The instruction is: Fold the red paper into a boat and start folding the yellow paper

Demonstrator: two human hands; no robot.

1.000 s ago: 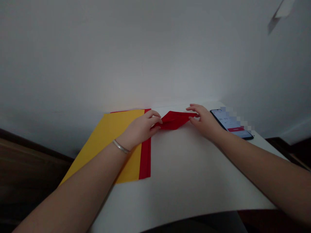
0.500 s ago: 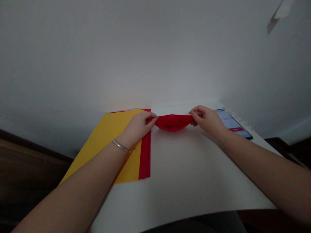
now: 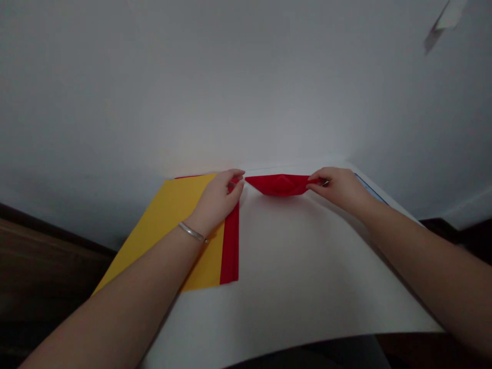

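A folded red paper boat point(image 3: 281, 185) is near the far edge of the table, its long side facing me. My right hand point(image 3: 338, 185) pinches the boat's right tip between thumb and fingers. Just off the boat's left tip is my left hand point(image 3: 225, 193), its thumb and fingers apart with nothing between them. That hand hovers over or rests on the sheets below; I cannot tell which. Under my left forearm lies a yellow sheet of paper point(image 3: 165, 220), with red paper point(image 3: 229, 251) showing along its right side.
A phone point(image 3: 371, 188) lies at the right edge of the white table point(image 3: 307, 287), mostly hidden by my right hand and forearm. A pale wall point(image 3: 246, 92) rises directly behind the table. Dark wooden furniture point(image 3: 42, 277) stands at the left.
My left hand has let go of the boat's left tip and its fingers have spread. The boat has moved slightly right and away from me with my right hand, which now covers most of the phone.
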